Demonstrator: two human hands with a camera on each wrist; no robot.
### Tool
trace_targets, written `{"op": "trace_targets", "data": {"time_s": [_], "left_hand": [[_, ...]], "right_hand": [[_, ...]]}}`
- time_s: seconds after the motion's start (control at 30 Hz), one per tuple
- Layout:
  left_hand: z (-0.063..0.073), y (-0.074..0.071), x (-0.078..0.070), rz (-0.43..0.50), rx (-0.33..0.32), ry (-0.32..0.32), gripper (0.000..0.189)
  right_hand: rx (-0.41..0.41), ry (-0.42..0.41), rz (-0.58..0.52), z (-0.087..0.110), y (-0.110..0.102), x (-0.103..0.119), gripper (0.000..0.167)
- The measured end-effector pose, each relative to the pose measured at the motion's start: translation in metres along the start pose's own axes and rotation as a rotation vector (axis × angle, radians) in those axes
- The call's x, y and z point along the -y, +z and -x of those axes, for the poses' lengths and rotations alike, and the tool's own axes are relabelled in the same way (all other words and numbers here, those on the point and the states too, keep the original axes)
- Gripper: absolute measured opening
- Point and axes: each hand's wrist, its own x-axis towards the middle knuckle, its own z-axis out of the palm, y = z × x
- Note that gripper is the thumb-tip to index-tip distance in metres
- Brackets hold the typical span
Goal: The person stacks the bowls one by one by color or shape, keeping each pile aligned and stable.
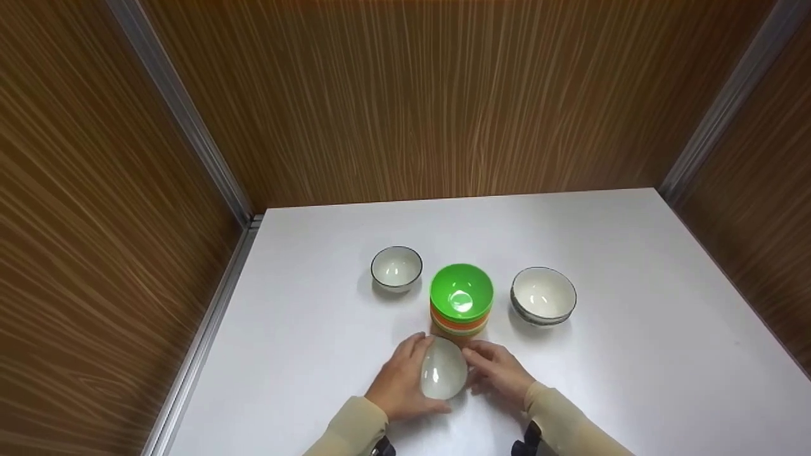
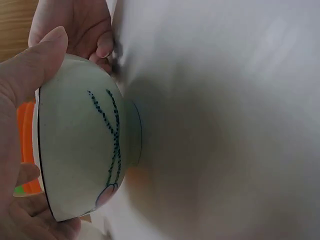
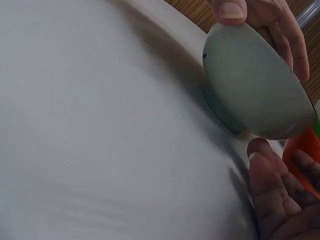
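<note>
A white china bowl (image 1: 445, 370) with a thin dark rim is tilted just above the table, near its front. Its outer wall (image 2: 82, 145) carries a blue dotted twig pattern in the left wrist view. My left hand (image 1: 405, 383) grips the bowl by its rim, with the thumb along the outer wall. On the bowl's other side is my right hand (image 1: 500, 370), its loosely bent fingers (image 3: 265, 180) close to the wall; whether they touch it is unclear. Right behind the bowl stands a stack of plastic bowls, a green bowl (image 1: 461, 288) above orange ones.
A single white bowl (image 1: 396, 267) sits left of the plastic stack. To the right, nested white bowls (image 1: 543, 294) with dark rims stand on the white table (image 1: 304, 329). Wood-grain panels (image 1: 412, 107) enclose the table at the back and sides.
</note>
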Motion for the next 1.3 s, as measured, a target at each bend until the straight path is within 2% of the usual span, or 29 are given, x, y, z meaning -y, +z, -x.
{"op": "trace_targets", "data": {"time_s": [0.2, 0.47, 0.6, 0.83, 1.1, 1.2, 1.3], "left_hand": [[-0.001, 0.007, -0.007, 0.017, 0.018, 0.047, 0.121], [0.001, 0.01, -0.011, 0.103, 0.039, 0.011, 0.125], [-0.001, 0.012, -0.011, 0.116, 0.043, 0.005, 0.124], [-0.003, 0.012, -0.013, 0.133, 0.087, 0.0, 0.122], [-0.004, 0.004, -0.006, 0.112, 0.084, 0.051, 0.119], [-0.006, -0.003, -0.002, 0.125, 0.091, 0.025, 0.114], [-0.009, -0.012, 0.003, 0.169, 0.083, -0.043, 0.099]], "right_hand": [[-0.013, -0.11, 0.145, 0.005, -0.005, -0.001, 0.044], [-0.022, -0.216, 0.263, 0.019, -0.016, 0.003, 0.037], [-0.014, -0.209, 0.262, 0.029, -0.015, 0.018, 0.04], [-0.029, -0.239, 0.278, 0.023, -0.021, 0.007, 0.039], [-0.034, -0.242, 0.296, 0.036, -0.011, 0.031, 0.036], [-0.029, -0.239, 0.272, 0.032, -0.014, 0.023, 0.037], [-0.018, -0.228, 0.249, 0.024, -0.019, 0.009, 0.038]]}}
